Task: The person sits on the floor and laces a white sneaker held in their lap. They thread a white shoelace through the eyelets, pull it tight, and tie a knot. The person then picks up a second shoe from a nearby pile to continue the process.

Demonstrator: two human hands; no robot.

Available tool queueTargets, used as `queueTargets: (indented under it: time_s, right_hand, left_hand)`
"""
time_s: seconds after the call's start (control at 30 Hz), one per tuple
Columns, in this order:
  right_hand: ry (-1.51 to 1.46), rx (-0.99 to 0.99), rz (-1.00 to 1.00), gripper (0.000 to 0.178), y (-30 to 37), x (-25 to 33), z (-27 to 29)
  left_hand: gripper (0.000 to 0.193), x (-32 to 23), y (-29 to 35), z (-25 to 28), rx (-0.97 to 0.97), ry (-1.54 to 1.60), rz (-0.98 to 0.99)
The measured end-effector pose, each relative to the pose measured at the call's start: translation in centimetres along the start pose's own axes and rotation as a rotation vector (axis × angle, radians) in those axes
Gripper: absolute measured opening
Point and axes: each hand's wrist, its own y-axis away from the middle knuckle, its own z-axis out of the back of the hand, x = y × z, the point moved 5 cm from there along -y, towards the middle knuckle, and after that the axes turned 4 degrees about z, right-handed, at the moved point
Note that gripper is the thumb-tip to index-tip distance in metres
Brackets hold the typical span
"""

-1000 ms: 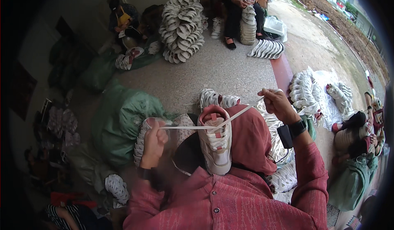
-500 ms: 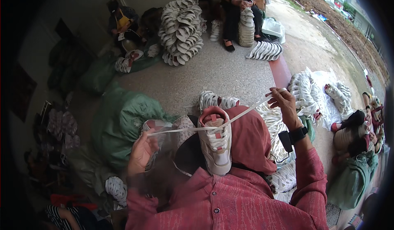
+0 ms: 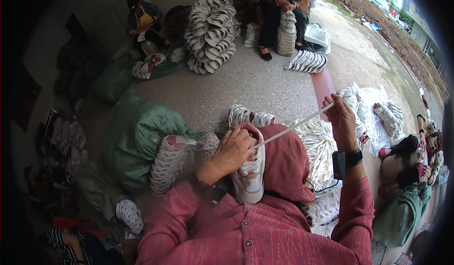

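A white, beige and pink sneaker [image 3: 250, 187] rests in my lap, toe toward me. My left hand [image 3: 230, 152] lies over its upper part with bent fingers gripping near the tongue, hiding part of the lacing. From the eyelets a flat white shoelace [image 3: 295, 125] runs taut up to the right. Its far end is pinched in the fingers of my right hand [image 3: 341, 118], raised beyond my knee. Under that hand, a thick heap of white laces [image 3: 318, 139] lies beside my reddish-brown-covered leg [image 3: 286, 163].
Nested shoe uppers [image 3: 166, 168] stand left of my lap, before a green sack [image 3: 139, 132]. Laced shoes [image 3: 250, 117] sit beyond my knees. A tall pile of uppers [image 3: 210, 33] and a seated person [image 3: 281, 9] are farther off. More people sit at right.
My left hand has let go of its lace end and moved right onto the sneaker. My right hand has risen slightly outward, still drawing the lace.
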Motion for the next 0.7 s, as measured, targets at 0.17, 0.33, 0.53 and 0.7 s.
queueTargets:
  time_s: [0.17,0.33,0.53,0.7]
  right_hand:
    - [-0.182,0.1,-0.256,0.028,-1.4,-4.1,4.3]
    - [0.189,0.421,-0.626,0.023,3.7,-9.8,-1.8]
    - [0.506,0.807,-0.556,0.025,7.3,-11.4,-8.0]
    - [0.569,1.023,-0.486,0.018,8.2,-10.3,-9.2]
  left_hand:
    - [0.019,-0.1,0.6,-1.1,-0.029,0.04,0.024]
    - [0.019,0.3,0.6,2.5,-0.163,0.01,0.122]
    - [0.01,2.5,-2.9,0.0,0.006,0.42,0.158]
    - [0.006,3.2,-3.1,-2.9,0.116,0.512,0.096]
